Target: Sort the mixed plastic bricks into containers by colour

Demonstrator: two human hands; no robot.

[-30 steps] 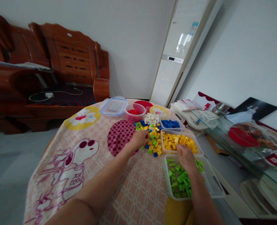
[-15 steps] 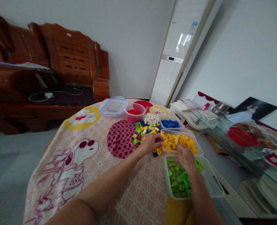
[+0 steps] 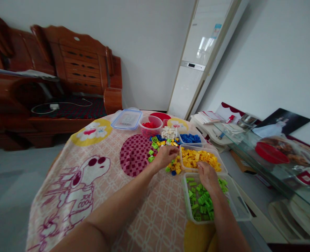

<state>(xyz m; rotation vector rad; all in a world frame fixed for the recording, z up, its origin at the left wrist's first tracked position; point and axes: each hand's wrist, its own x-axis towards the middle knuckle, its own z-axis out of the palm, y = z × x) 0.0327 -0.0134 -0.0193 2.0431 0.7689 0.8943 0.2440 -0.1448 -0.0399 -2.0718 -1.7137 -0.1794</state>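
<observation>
My left hand [image 3: 165,156] is above a mixed pile of toy building bricks [image 3: 155,144] in green, yellow, blue, white and red. Its fingers are bent and slightly apart, and I see no brick in them. My right hand [image 3: 207,175] hangs over the near edge of a clear box of yellow bricks [image 3: 203,158]. Its thumb and fingertips are pinched together; whatever is between them is too small to make out. Under the right wrist stands a clear box of green bricks [image 3: 202,199]. Part of the pile is hidden behind my left hand.
Behind the pile are white bricks [image 3: 168,132], a box of blue bricks [image 3: 190,138] and a round tub of red bricks [image 3: 150,126]. A blue-rimmed lid [image 3: 127,119] lies at the back on the patterned tablecloth [image 3: 144,206]. A cluttered glass shelf [image 3: 251,145] borders the right side.
My left hand has moved left and slightly away from me, off the yellow box's edge and over the pile. More near-side bricks now show. My right hand has stayed put.
</observation>
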